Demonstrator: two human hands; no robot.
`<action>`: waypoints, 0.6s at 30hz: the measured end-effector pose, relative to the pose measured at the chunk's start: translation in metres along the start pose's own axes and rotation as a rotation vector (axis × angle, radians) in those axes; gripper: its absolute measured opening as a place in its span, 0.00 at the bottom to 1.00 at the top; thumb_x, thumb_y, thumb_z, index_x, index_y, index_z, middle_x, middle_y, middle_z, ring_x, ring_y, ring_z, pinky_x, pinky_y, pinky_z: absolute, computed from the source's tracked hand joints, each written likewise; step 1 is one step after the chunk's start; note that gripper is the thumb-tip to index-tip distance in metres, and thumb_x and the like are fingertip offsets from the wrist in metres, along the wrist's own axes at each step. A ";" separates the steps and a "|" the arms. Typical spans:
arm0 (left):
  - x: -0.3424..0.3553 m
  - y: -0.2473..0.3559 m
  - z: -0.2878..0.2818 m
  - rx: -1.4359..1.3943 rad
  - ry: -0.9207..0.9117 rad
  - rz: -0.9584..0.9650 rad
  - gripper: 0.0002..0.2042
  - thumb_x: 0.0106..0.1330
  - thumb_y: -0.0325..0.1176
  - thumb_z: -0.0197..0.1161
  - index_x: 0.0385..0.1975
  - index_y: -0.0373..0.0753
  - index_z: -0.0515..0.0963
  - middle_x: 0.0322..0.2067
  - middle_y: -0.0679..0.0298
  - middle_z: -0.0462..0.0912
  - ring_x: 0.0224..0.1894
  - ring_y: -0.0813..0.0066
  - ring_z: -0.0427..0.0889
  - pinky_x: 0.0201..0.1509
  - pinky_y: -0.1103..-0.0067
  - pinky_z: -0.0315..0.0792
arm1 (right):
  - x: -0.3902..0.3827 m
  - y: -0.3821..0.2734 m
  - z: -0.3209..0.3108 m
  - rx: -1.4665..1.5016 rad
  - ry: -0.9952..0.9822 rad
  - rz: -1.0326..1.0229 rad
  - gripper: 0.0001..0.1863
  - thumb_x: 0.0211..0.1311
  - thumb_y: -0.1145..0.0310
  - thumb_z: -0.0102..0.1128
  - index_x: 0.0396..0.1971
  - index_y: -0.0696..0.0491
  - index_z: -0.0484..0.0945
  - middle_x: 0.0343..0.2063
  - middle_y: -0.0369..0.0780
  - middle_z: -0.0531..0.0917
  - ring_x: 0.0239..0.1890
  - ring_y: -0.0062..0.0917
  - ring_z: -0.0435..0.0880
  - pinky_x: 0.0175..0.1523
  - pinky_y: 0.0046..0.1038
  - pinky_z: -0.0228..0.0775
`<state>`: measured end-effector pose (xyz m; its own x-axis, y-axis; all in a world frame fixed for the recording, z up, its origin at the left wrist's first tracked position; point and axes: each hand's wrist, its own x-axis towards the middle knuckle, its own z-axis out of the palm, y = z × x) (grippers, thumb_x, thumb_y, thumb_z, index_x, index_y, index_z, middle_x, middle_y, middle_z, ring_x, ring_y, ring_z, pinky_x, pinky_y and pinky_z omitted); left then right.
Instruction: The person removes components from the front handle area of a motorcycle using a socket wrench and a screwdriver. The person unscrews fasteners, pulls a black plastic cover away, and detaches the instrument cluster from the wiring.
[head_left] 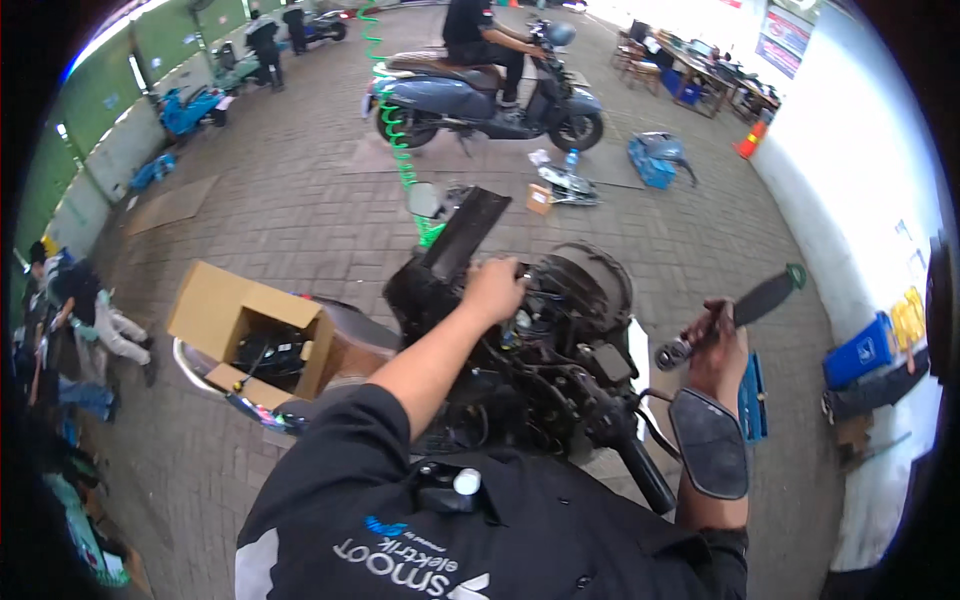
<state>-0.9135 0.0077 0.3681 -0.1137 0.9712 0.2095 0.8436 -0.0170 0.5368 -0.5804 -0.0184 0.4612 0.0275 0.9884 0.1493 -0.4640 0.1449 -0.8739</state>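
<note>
My left hand [492, 292] reaches into the exposed front of a partly dismantled scooter [560, 370], its fingers curled on something I cannot make out. A black flat panel [470, 225] tilts up just beyond it. At the right, my right hand [718, 350] grips a long dark tool [755, 300] with a green far end and a metal near end. Below that hand is a black mirror [710, 445]. An open cardboard box [270, 350] with black parts rests on the scooter at the left.
A person [475, 45] sits on a grey-blue scooter [440, 105] ahead. Removed parts [565, 190] and a blue bundle [655, 160] lie beyond my scooter. Co-workers [90, 310] are at the left. A blue bin [858, 350] and cone [750, 140] stand by the right wall; a green coiled hose [395, 130] hangs ahead.
</note>
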 end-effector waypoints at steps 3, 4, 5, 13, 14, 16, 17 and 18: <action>-0.010 -0.005 0.000 -0.144 0.191 0.111 0.13 0.60 0.38 0.64 0.39 0.37 0.80 0.41 0.51 0.82 0.50 0.51 0.79 0.58 0.60 0.68 | 0.001 -0.029 0.041 -0.140 -0.062 -0.046 0.15 0.71 0.60 0.53 0.40 0.59 0.73 0.25 0.38 0.74 0.29 0.26 0.74 0.40 0.33 0.69; -0.015 -0.001 0.002 -0.217 0.271 0.158 0.13 0.59 0.37 0.65 0.40 0.37 0.80 0.41 0.52 0.82 0.50 0.51 0.78 0.58 0.61 0.69 | 0.008 -0.036 0.045 -0.351 -0.198 -0.161 0.15 0.71 0.60 0.54 0.40 0.59 0.74 0.28 0.39 0.76 0.33 0.27 0.76 0.43 0.33 0.69; -0.023 0.014 -0.006 -0.299 0.273 0.236 0.14 0.59 0.36 0.66 0.42 0.36 0.79 0.42 0.51 0.81 0.50 0.51 0.78 0.58 0.62 0.69 | 0.012 -0.043 0.055 -0.561 -0.333 -0.263 0.14 0.71 0.61 0.54 0.40 0.58 0.75 0.31 0.40 0.77 0.36 0.27 0.77 0.45 0.33 0.70; -0.078 0.118 -0.059 -0.379 0.177 0.454 0.30 0.58 0.38 0.69 0.57 0.36 0.64 0.46 0.50 0.78 0.49 0.48 0.79 0.53 0.64 0.73 | -0.003 -0.050 0.151 -0.977 -0.891 -0.107 0.10 0.67 0.66 0.59 0.40 0.58 0.79 0.30 0.40 0.82 0.35 0.26 0.81 0.44 0.31 0.73; -0.077 0.116 -0.060 -0.343 0.085 0.383 0.29 0.59 0.38 0.68 0.57 0.36 0.64 0.46 0.50 0.79 0.48 0.48 0.79 0.51 0.63 0.74 | 0.000 -0.041 0.145 -0.935 -0.807 0.041 0.11 0.67 0.65 0.60 0.40 0.58 0.79 0.28 0.38 0.82 0.32 0.24 0.82 0.42 0.31 0.74; -0.076 0.112 -0.054 -0.265 0.033 0.316 0.25 0.59 0.39 0.68 0.51 0.35 0.66 0.44 0.50 0.79 0.42 0.47 0.81 0.43 0.62 0.76 | 0.009 -0.028 0.138 -0.856 -0.809 0.034 0.12 0.67 0.64 0.60 0.40 0.58 0.79 0.28 0.37 0.82 0.31 0.22 0.81 0.41 0.30 0.74; -0.074 0.112 -0.055 -0.269 0.047 0.301 0.24 0.59 0.39 0.68 0.50 0.35 0.67 0.44 0.49 0.80 0.42 0.46 0.81 0.43 0.62 0.76 | 0.013 -0.022 0.133 -0.807 -0.796 0.030 0.12 0.67 0.63 0.61 0.40 0.58 0.79 0.27 0.36 0.82 0.31 0.21 0.81 0.41 0.30 0.74; -0.070 0.112 -0.056 -0.276 0.059 0.288 0.23 0.60 0.39 0.68 0.49 0.35 0.67 0.44 0.49 0.80 0.42 0.46 0.81 0.43 0.62 0.76 | 0.018 -0.019 0.125 -0.774 -0.801 0.045 0.15 0.67 0.63 0.60 0.47 0.56 0.76 0.31 0.37 0.82 0.34 0.20 0.80 0.42 0.28 0.73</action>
<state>-0.8405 -0.0758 0.4591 0.0698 0.9022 0.4256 0.6734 -0.3574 0.6472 -0.6823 -0.0089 0.5380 -0.6843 0.7191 0.1214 0.2346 0.3748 -0.8969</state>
